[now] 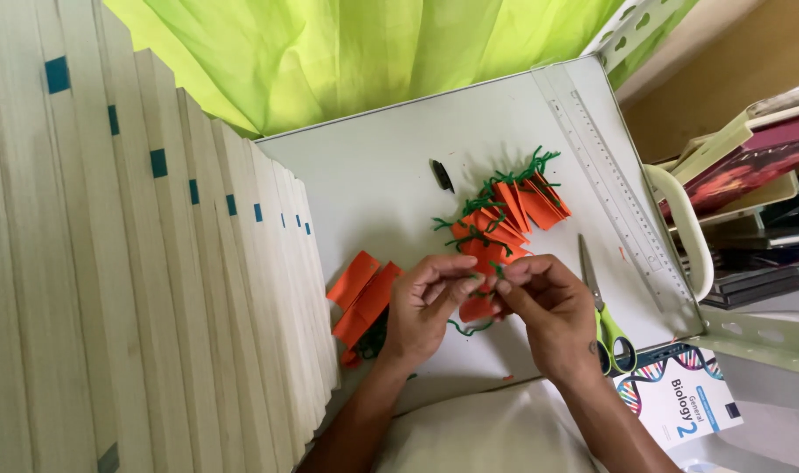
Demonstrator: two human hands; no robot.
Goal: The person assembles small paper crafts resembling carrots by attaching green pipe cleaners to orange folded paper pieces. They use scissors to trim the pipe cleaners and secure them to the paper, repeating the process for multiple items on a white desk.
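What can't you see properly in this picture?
Head view:
- Orange paper piece: mostly hidden behind the left hand and right hand.
- Green yarn: its knot is covered by fingertips.
- Scissors: handles partly behind the right wrist.
- Small black object: too small to identify.

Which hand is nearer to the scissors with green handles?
Right. The right hand sits just beside the scissors, almost touching the blades. The left hand is farther away, on the other side of the right hand.
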